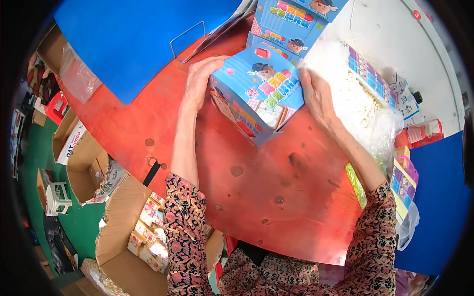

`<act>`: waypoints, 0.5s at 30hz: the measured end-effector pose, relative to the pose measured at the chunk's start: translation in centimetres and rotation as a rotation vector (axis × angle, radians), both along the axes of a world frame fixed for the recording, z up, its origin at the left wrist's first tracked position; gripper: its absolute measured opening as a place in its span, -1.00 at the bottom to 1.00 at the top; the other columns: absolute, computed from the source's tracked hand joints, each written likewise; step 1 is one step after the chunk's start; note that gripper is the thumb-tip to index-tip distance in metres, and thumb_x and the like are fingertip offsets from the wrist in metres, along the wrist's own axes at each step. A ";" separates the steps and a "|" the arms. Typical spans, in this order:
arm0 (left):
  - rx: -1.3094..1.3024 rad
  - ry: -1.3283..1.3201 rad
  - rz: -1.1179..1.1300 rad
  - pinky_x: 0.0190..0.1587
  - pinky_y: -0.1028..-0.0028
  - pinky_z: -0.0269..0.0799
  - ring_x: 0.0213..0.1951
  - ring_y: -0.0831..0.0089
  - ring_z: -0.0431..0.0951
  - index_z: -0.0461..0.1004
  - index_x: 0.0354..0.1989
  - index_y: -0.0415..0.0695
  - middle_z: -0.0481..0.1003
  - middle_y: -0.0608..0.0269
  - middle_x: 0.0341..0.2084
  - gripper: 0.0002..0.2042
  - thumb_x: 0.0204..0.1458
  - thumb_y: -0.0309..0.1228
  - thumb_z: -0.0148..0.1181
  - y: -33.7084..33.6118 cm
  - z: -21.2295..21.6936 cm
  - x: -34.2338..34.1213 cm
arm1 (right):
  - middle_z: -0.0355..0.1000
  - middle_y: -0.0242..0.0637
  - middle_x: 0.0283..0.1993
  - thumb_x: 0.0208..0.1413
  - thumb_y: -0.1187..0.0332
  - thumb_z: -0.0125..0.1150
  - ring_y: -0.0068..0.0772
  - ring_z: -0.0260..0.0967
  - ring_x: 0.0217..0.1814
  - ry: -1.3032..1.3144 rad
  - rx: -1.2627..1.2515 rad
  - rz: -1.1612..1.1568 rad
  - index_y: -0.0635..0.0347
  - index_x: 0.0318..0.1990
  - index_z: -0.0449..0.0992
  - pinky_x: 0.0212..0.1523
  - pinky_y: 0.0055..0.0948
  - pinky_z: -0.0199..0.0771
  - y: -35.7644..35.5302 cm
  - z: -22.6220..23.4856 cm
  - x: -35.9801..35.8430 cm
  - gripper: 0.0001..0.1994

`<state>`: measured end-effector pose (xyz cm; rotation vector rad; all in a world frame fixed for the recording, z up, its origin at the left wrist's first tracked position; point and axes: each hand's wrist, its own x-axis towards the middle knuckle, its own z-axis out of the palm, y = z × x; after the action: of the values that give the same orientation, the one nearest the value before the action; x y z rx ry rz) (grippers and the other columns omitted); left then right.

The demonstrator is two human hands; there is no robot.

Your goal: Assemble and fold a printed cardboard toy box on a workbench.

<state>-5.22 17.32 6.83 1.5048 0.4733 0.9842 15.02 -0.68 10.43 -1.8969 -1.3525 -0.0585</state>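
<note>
A blue printed cardboard box [256,81] with a cartoon figure and a picture of filled biscuits is held between my two hands, tilted over the red tabletop [237,187]. My left hand [200,81] grips its left side, fingers curled over the far upper edge. On the opposite side, my right hand [318,96] presses against the box with its fingers along the far right edge. Directly behind it stand more blue boxes [296,19] of the same print, stacked up. Whether the held box touches the table or those boxes, I cannot tell.
Right of my right hand lies a clear plastic bag [363,98] of pale pieces. A wire stand [187,42] is at the back left. An open carton [118,229] with small packs stands at the lower left, near a white stool [59,197] on the green floor.
</note>
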 end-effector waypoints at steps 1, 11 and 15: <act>0.012 0.023 -0.011 -0.03 0.50 0.31 -0.20 0.47 0.50 0.56 -0.14 -0.29 0.58 0.21 -0.27 -0.60 0.07 -0.19 0.04 -0.1 -0.2 0.1 | 0.37 0.23 -0.47 0.31 0.20 -0.13 0.20 0.38 -0.38 0.175 -0.055 -0.047 0.43 -0.32 0.46 -0.34 -0.13 0.32 -0.6 -0.2 -0.9 -0.60; 0.189 0.278 -0.029 0.25 0.26 0.13 0.22 0.25 0.23 -0.02 0.32 -0.29 0.31 -0.03 0.09 -0.12 -0.06 -0.07 0.31 -12.1 0.7 -6.2 | 0.37 0.09 -0.57 0.28 0.21 -0.06 -0.17 0.39 -0.55 0.287 -0.197 0.028 0.46 -0.24 0.48 -0.45 -0.23 0.32 -4.7 0.8 -3.9 -0.62; -0.030 0.114 0.000 0.16 0.29 0.29 0.13 0.31 0.37 0.03 0.30 -0.29 0.35 0.03 0.07 -0.14 -0.17 -0.32 0.41 -10.4 1.9 -3.7 | 0.35 0.06 -0.62 0.25 0.15 0.01 -0.25 0.35 -0.62 0.410 -0.210 0.106 0.53 -0.32 0.45 -0.54 -0.24 0.28 -4.7 0.8 -6.3 -0.56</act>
<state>-8.95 6.96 8.70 1.5397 0.5670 0.8902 8.76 -5.40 11.25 -1.8713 -1.2056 0.5170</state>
